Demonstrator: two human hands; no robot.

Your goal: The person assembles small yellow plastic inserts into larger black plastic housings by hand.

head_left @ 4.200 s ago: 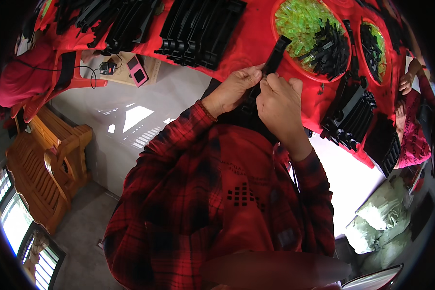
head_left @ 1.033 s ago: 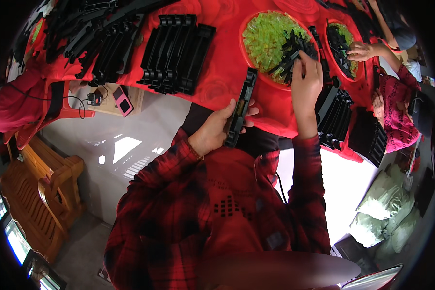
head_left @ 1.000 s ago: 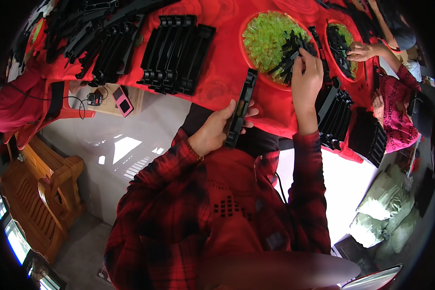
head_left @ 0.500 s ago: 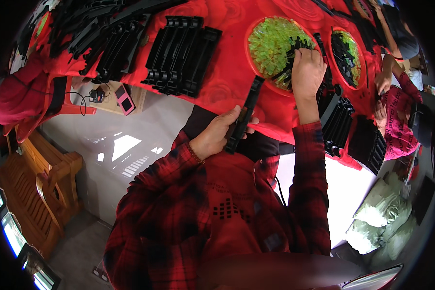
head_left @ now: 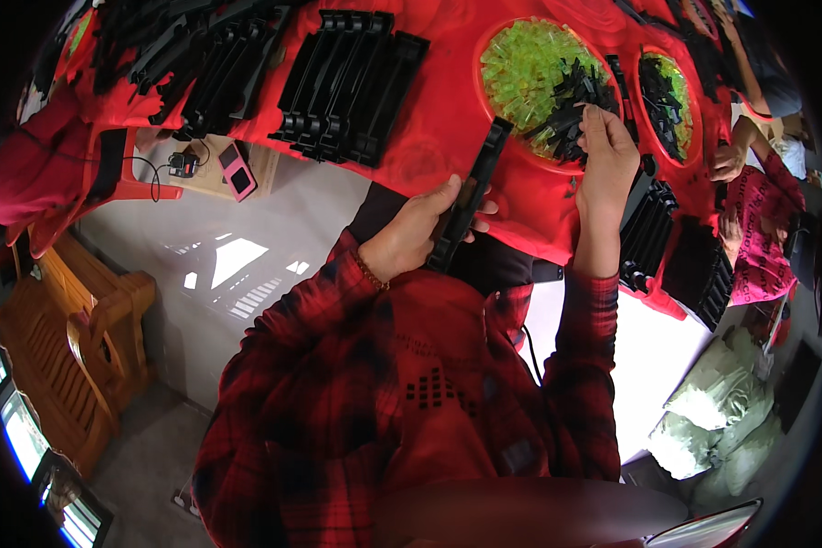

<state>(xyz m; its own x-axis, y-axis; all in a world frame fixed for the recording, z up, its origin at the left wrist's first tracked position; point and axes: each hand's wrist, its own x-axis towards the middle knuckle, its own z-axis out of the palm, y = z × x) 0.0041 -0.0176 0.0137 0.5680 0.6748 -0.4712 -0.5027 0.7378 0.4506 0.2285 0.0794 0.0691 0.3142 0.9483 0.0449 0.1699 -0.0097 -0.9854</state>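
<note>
Left hand (head_left: 406, 236): fingers wrapped around a long black plastic part (head_left: 470, 196), held at a slant by the near edge of the red-covered tabletop (head_left: 447, 91).
Right hand (head_left: 609, 160): thumb and fingertips drawn close together over small black pieces (head_left: 580, 84) in a red basin (head_left: 571, 168); whether they grip one cannot be told.
Basin: yellow-green pieces (head_left: 525, 68) heaped beside the black.
Tabletop: row of black parts (head_left: 342, 82), left.

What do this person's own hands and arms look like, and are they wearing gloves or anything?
Both the left hand and the right hand are bare, without gloves. A thin, dark reddish-brown bracelet, perhaps beaded, circles the left wrist; none shows on the right. The left sleeve and right sleeve are long, in red and dark plaid.
</note>
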